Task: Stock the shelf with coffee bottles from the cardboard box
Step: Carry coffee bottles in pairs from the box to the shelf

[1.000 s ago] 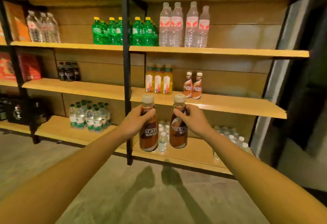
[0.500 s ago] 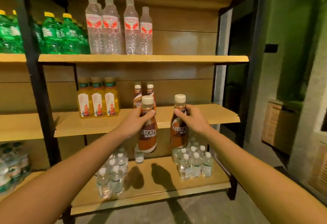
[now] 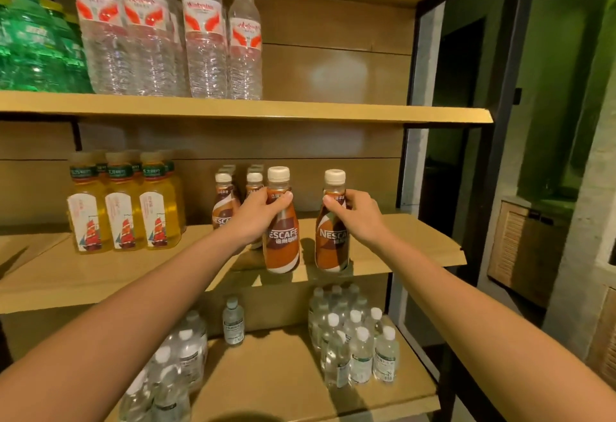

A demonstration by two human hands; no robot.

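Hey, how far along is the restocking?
Done: several coffee bottles stand on the middle shelf. In hand: the left hand grips the left bottle and the right hand the right bottle at the shelf's front. Left: releasing both; the box is out of view.

Shop: wooden shelving [image 3: 233, 111] stocked with identical drinks, water bottles [image 3: 203, 38] above the left hand [image 3: 256, 218], yellow tea bottles [image 3: 123, 208] to its left.

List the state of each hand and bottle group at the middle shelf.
Left hand, grips the left coffee bottle at its neck.
Right hand, grips the right coffee bottle at its neck.
Left coffee bottle, capped, upright, at front edge of middle shelf.
Right coffee bottle, capped, upright, likewise.
Shelved coffee bottles, capped, standing.
Yellow tea bottles, capped, standing.
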